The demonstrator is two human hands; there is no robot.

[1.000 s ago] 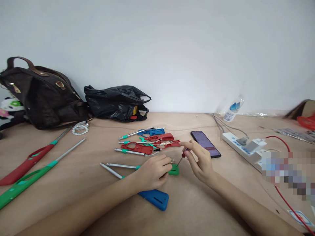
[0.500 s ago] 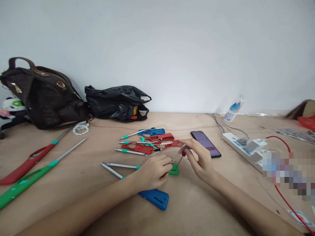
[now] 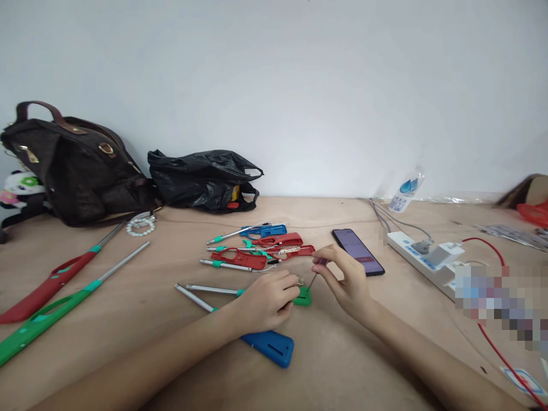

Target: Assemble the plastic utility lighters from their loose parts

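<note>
A green long-necked gas lighter (image 3: 304,296) lies under my left hand (image 3: 272,298), whose curled fingers grip its body; much of it is hidden. My right hand (image 3: 346,277) pinches the handle of a small screwdriver (image 3: 313,281) between thumb and fingers. The screwdriver slants, its tip at the end of the green lighter. Nearer me, below my left hand, rests a blue lighter (image 3: 276,348), partly covered by my forearm. Beyond my hands lie opened lighters: a blue shell (image 3: 266,230), a red shell (image 3: 240,258) and other red parts with metal tubes.
To the left are a red lighter (image 3: 64,273) and a green lighter (image 3: 53,314), near a bead bracelet (image 3: 140,226). A brown bag (image 3: 85,171) and black plastic bag (image 3: 197,177) stand behind. On the right are a phone (image 3: 358,252), power strip (image 3: 402,245) and bottle (image 3: 406,191).
My right hand's fingers have shifted round the screwdriver handle and closed into a tighter pinch. The left hand and the green lighter stay in place.
</note>
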